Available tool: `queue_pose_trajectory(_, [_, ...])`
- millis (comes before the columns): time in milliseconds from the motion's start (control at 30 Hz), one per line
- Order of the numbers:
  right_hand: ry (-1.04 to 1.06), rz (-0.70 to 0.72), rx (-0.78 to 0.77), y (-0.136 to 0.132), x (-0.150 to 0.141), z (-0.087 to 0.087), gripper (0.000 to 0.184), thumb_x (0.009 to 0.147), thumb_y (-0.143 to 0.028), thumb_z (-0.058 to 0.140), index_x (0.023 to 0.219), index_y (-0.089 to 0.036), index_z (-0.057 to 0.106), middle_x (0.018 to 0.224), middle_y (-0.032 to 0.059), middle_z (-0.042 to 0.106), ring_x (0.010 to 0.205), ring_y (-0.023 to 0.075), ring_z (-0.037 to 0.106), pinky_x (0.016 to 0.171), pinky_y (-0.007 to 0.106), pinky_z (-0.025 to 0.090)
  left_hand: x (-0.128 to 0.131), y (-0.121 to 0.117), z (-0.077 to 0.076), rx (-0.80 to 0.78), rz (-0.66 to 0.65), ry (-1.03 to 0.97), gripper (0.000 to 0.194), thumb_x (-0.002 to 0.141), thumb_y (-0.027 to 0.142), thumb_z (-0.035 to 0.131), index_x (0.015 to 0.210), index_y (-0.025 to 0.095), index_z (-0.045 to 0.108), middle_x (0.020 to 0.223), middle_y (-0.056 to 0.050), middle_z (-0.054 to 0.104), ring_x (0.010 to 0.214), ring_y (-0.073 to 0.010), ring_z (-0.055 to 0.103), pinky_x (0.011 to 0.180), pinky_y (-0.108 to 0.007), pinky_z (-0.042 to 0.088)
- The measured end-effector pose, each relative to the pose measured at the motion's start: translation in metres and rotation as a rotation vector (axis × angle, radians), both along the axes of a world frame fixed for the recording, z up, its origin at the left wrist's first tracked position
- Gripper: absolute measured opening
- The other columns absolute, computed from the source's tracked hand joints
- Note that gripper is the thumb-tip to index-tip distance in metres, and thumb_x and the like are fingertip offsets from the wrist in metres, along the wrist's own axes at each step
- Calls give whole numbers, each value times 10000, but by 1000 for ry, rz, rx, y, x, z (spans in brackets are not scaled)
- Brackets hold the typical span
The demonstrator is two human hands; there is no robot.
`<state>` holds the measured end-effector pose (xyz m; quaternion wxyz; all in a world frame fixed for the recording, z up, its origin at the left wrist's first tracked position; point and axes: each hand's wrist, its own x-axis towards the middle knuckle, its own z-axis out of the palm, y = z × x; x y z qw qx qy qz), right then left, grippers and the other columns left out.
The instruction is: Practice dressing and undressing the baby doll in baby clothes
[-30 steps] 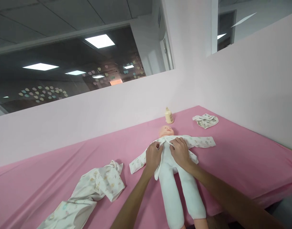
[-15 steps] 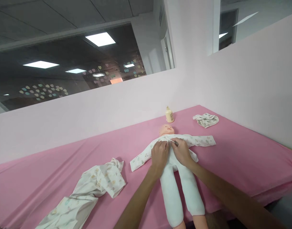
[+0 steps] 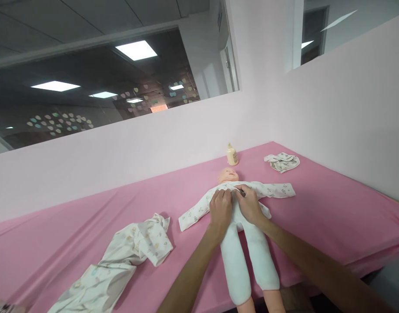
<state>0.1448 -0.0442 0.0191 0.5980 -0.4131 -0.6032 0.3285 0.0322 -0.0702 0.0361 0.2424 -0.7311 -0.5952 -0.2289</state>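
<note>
A baby doll lies on its back with its head away from me, white cloth covering its body and legs. Its arms are spread in the sleeves of a printed white baby shirt. At the chest, my left hand is closed on the shirt's front edge. Close beside it, my right hand pinches the same front from the other side. Something small and dark shows by the right fingers; I cannot tell what it is. The fingertips partly hide the cloth between them.
A printed white garment lies crumpled to the left on the pink sheet. A cream pump bottle stands behind the doll's head. Further right lies a small folded printed cloth. White walls border the surface at the back and right.
Both hands stay at the doll's chest with barely any shift of the fingers. The view has moved slightly, and a patterned thing now shows at the lower left corner.
</note>
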Motion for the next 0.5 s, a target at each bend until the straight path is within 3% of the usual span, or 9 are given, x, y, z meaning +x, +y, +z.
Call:
queue_pose_trajectory(267, [30, 23, -52, -4, -2, 2, 173, 812, -267, 514, 829, -178, 662, 869, 49, 696, 816, 190, 616, 784, 325, 479, 5, -1, 0, -53, 2, -94, 209, 891, 95, 432, 838, 174, 617, 794, -64, 631, 800, -205, 550, 680, -305, 345])
queue_pose_trajectory(500, [-60, -12, 42, -11, -3, 2, 208, 837, -241, 473, 845, -195, 675, 971, 69, 683, 944, 208, 607, 903, 369, 466, 3, 2, 4, -154, -94, -398, 217, 828, 88, 417, 679, 179, 546, 712, -51, 600, 690, -180, 492, 625, -296, 295])
